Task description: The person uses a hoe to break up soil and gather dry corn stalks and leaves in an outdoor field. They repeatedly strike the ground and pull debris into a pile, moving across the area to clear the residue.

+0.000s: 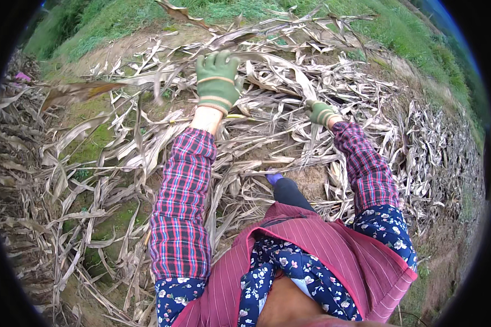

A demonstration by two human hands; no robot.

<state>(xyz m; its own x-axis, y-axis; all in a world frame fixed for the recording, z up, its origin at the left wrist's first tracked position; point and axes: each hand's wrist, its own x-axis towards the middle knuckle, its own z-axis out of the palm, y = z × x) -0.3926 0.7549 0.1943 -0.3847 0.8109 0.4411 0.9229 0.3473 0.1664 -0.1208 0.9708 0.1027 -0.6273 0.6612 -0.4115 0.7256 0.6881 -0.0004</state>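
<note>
My left hand, in a green knitted glove with tan bands, reaches out over dry corn stalks and leaves at the upper middle. Its back faces up and its fingers point away; whether it grips a stalk beneath is hidden. On the right, my right hand, gloved alike, is at a long dry corn leaf, its fingers curled and partly hidden. Dry corn stalks lie crosswise between and below the hands. Checked sleeve covers are on both forearms.
Green grass borders the far edge. More dried corn leaves are heaped at right, and cut stalks at left. Mossy soil shows between stalks. One purple shoe is on the ground before me. A pink thing lies far left.
</note>
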